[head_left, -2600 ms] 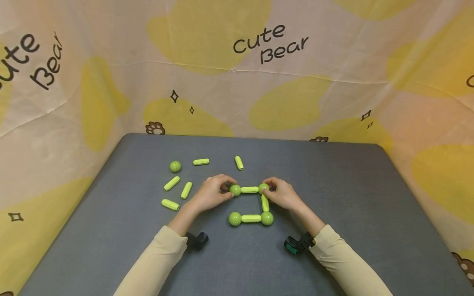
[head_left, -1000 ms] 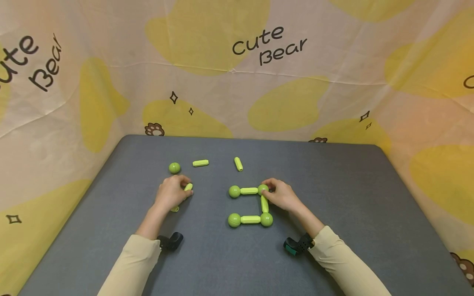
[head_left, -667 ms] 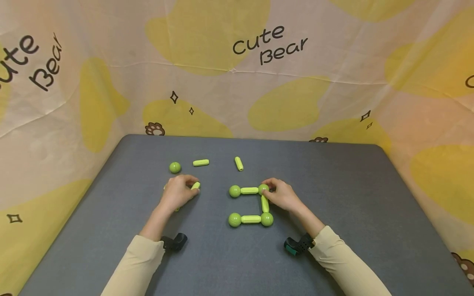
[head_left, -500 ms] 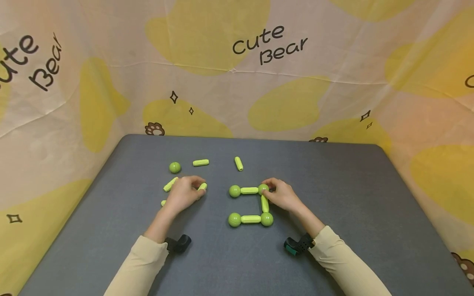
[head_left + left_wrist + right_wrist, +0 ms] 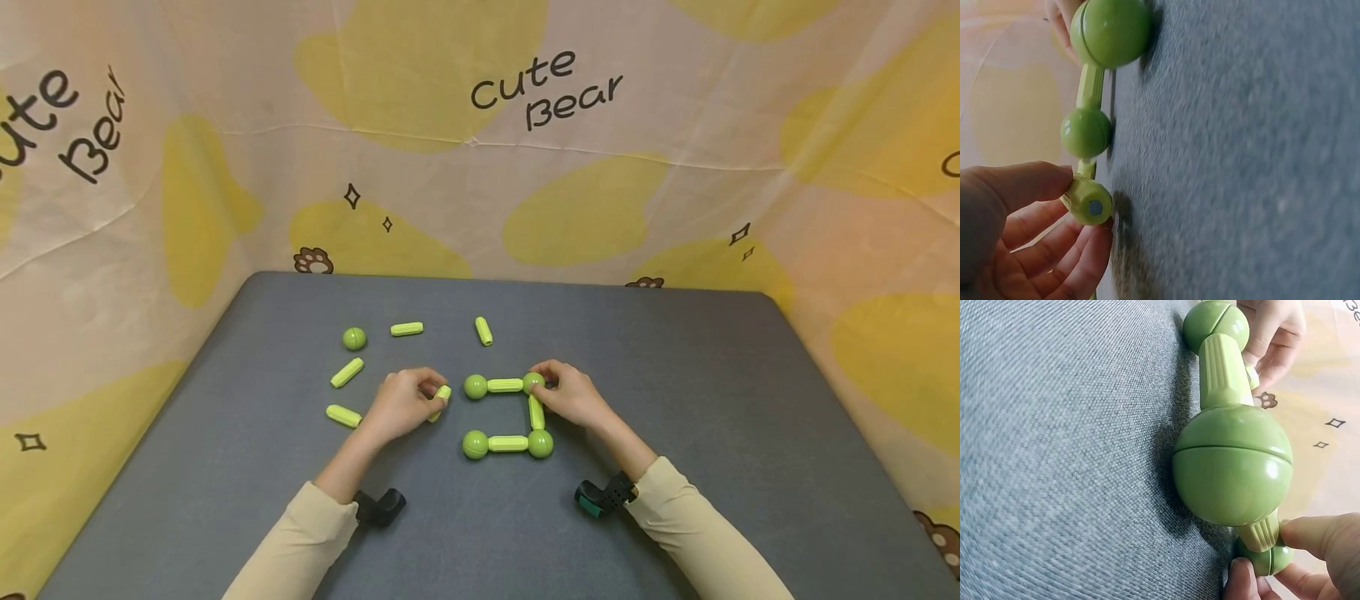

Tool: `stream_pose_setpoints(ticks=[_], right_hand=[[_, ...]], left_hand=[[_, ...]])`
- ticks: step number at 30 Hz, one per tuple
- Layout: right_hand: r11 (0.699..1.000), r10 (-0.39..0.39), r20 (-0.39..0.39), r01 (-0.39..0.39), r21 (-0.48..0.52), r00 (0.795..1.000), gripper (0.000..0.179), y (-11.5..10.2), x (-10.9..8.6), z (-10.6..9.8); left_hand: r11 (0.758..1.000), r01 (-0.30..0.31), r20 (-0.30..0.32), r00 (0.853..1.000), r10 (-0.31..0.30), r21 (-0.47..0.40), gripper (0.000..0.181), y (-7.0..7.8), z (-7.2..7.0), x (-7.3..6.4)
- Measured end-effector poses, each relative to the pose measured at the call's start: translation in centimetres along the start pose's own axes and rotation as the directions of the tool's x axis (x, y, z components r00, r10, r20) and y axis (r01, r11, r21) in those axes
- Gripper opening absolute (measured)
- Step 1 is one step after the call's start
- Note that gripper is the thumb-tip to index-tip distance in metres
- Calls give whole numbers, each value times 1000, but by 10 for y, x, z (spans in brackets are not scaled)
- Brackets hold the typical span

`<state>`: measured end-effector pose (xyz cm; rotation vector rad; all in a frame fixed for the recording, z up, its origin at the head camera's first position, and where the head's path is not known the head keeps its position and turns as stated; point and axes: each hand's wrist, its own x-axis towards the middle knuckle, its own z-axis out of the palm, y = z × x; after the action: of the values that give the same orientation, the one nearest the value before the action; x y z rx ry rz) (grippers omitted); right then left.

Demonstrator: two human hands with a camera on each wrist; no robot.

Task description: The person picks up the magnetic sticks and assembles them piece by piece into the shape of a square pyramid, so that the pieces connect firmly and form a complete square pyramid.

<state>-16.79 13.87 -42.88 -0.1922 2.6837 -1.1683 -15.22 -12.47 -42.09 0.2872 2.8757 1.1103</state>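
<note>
My left hand (image 5: 401,405) pinches a light green ribbed rod (image 5: 443,394) between thumb and fingers, just left of an open-sided frame of balls and rods. In the left wrist view, that rod (image 5: 1088,200) shows a round grey disc, like a magnet, on its end. My right hand (image 5: 574,397) holds the frame's far right green ball (image 5: 533,382) with thumb and fingertips. The frame lies on the table: a far rod (image 5: 506,385), a right-side rod (image 5: 536,412) and a near rod (image 5: 508,443) join green balls. Its left side, between the far-left ball (image 5: 476,387) and near-left ball (image 5: 476,444), has no rod.
A loose green ball (image 5: 354,338) lies at the back left of the grey table (image 5: 675,367). Loose rods lie near it: one behind (image 5: 407,329), one further right (image 5: 483,331), one just in front (image 5: 347,372) and one by my left forearm (image 5: 343,416). A printed cloth (image 5: 420,100) hangs behind.
My left hand let go of the frame's far-left ball, picked up a loose rod on the left and carried it right towards the frame. My right hand has stayed on its ball.
</note>
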Motion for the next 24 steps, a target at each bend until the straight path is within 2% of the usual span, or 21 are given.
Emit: stream_pose_setpoints(ticks=[10, 16, 24], right_hand=[[1000, -13, -6, 13, -16, 1000, 30, 1, 0, -1], [1000, -12, -9, 12, -14, 1000, 30, 0, -1, 0], [999, -24, -16, 23, -25, 1000, 30, 0, -1, -1]], left_hand=[[998, 15, 35, 999, -13, -57, 17, 10, 13, 0], [998, -1, 44, 999, 4, -62, 15, 15, 19, 1], [999, 10, 40, 999, -8, -53, 15, 16, 21, 1]])
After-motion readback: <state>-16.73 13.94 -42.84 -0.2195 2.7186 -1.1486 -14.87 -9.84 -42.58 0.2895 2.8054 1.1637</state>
